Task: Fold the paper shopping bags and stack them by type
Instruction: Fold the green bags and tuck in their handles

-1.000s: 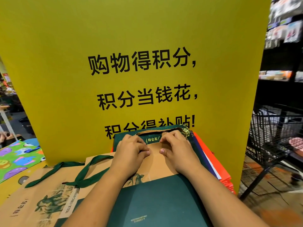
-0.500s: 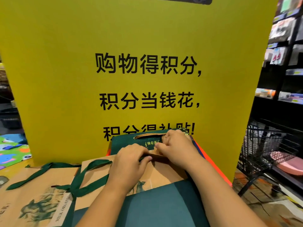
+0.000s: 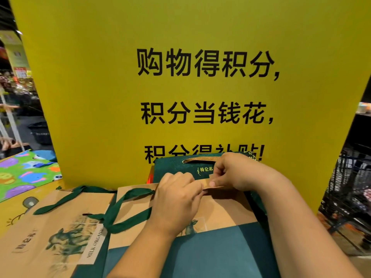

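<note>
A brown kraft paper bag point(image 3: 224, 209) with a green lower band and green ribbon handles point(image 3: 128, 205) lies flat in front of me. My left hand point(image 3: 176, 199) and my right hand point(image 3: 239, 173) both pinch its far top edge, which is lifted a little. A second flat kraft bag point(image 3: 58, 233) with a cow print and "MILK ORGANIC" label lies to the left. Behind my hands a dark green bag point(image 3: 172, 169) with a gold handle stands upright against the sign.
A tall yellow sign board point(image 3: 180, 77) with black characters stands close ahead. A colourful cartoon mat point(image 3: 26, 173) lies at the left. Black wire baskets point(image 3: 353, 189) stand at the right, and an orange edge point(image 3: 149, 178) shows beside the dark green bag.
Both hands went from pressing flat on the kraft bag's top to pinching its far edge and lifting it slightly. The view has tilted and shifted a little.
</note>
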Demonstrator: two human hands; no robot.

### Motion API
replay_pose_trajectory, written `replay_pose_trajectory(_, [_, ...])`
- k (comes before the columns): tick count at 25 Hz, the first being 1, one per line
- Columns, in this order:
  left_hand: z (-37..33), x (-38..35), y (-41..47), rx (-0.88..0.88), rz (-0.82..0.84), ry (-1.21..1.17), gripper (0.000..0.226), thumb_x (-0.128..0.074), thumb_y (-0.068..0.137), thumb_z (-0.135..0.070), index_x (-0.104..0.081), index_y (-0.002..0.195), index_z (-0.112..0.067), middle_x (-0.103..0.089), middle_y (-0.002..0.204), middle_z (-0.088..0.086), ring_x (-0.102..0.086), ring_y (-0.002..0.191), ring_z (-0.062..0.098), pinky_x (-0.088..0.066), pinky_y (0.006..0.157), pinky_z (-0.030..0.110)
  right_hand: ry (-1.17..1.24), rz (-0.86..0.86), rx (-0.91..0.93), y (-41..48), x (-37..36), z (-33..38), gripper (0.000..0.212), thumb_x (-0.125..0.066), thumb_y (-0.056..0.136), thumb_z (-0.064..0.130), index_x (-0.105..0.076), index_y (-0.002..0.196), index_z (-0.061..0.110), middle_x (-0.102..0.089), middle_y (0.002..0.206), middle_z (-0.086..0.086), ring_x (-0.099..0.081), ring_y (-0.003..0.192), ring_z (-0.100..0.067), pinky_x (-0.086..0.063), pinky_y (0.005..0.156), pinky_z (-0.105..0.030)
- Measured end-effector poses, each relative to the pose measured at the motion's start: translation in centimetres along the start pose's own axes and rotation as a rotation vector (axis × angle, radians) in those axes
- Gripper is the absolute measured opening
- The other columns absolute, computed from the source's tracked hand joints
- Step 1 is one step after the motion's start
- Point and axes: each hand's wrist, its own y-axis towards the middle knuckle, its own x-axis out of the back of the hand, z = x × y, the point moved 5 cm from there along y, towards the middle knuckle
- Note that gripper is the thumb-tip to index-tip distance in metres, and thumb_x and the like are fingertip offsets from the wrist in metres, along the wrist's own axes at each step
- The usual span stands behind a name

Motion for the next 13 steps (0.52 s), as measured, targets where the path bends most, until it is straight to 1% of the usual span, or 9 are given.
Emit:
replay_pose_trajectory(2, [0.16,-0.09,0.02,0.015,0.02,-0.049,0.023,-0.073,0.085,-0.029,-0.058,0.07,-0.02,-0.05,0.071,-0.006,-0.043,0.066,0.017,-0.034,0.06,0.034,0.037,0.017,0.041,-0.13,-0.02,-0.03,0.004,-0.072,0.089,0.034,-0.073,0.087,0.031,-0.068,0.093,0.01,-0.06,0.089,-0.008,-0.046,0.07,-0.022])
replay_pose_trajectory(3, [0.31,-0.14,0.05,0.034,0.035,-0.073,0.023,-0.074,0.084,-0.031,-0.057,0.071,-0.022,-0.05,0.072,-0.008,-0.044,0.068,0.016,-0.035,0.061,0.034,0.046,0.021,0.057,-0.14,-0.01,-0.05,0.003,-0.071,0.09,0.034,-0.074,0.09,0.032,-0.068,0.095,0.011,-0.059,0.09,-0.007,-0.045,0.07,-0.02])
replay_pose_trajectory(7, [0.41,-0.17,0.09,0.066,0.052,-0.079,0.024,-0.076,0.082,-0.033,-0.056,0.072,-0.023,-0.053,0.076,-0.01,-0.046,0.071,0.015,-0.036,0.063,0.035,0.036,0.043,0.094,-0.15,-0.1,0.14,0.008,-0.068,0.093,0.029,-0.075,0.097,0.03,-0.066,0.094,0.013,-0.054,0.082,-0.001,-0.037,0.063,-0.016])
replay_pose_trajectory(9, [0.27,-0.04,-0.07,0.082,0.036,-0.052,0.023,-0.076,0.084,-0.035,-0.059,0.075,-0.022,-0.055,0.074,-0.009,-0.047,0.069,0.016,-0.038,0.063,0.036,0.064,0.043,0.114,-0.27,0.02,0.23,0.011,-0.066,0.095,0.026,-0.074,0.099,0.032,-0.061,0.091,0.018,-0.051,0.081,0.002,-0.036,0.063,-0.015])
replay_pose_trajectory(10, [0.37,0.08,-0.15,0.119,0.025,-0.054,0.023,-0.076,0.084,-0.037,-0.06,0.078,-0.022,-0.055,0.073,-0.009,-0.047,0.069,0.016,-0.04,0.063,0.036,0.076,0.043,0.119,-0.35,0.09,0.27,0.013,-0.065,0.095,0.025,-0.073,0.101,0.033,-0.058,0.091,0.02,-0.049,0.081,0.003,-0.036,0.063,-0.015])
replay_pose_trajectory(11, [0.53,0.23,-0.21,0.172,0.015,-0.07,0.024,-0.078,0.082,-0.038,-0.06,0.082,-0.023,-0.057,0.074,-0.009,-0.047,0.07,0.016,-0.042,0.063,0.034,0.078,0.046,0.122,-0.41,0.1,0.35,0.015,-0.065,0.096,0.024,-0.072,0.105,0.034,-0.057,0.093,0.02,-0.048,0.081,0.004,-0.035,0.062,-0.014])
replay_pose_trajectory(13, [0.75,0.28,-0.33,0.236,0.014,-0.118,0.028,-0.08,0.078,-0.037,-0.058,0.088,-0.023,-0.058,0.077,-0.009,-0.049,0.072,0.015,-0.047,0.062,0.034,0.059,0.066,0.133,-0.31,-0.14,0.64,0.024,-0.063,0.097,0.021,-0.07,0.115,0.037,-0.06,0.104,0.015,-0.05,0.085,0.0,-0.035,0.065,-0.014])
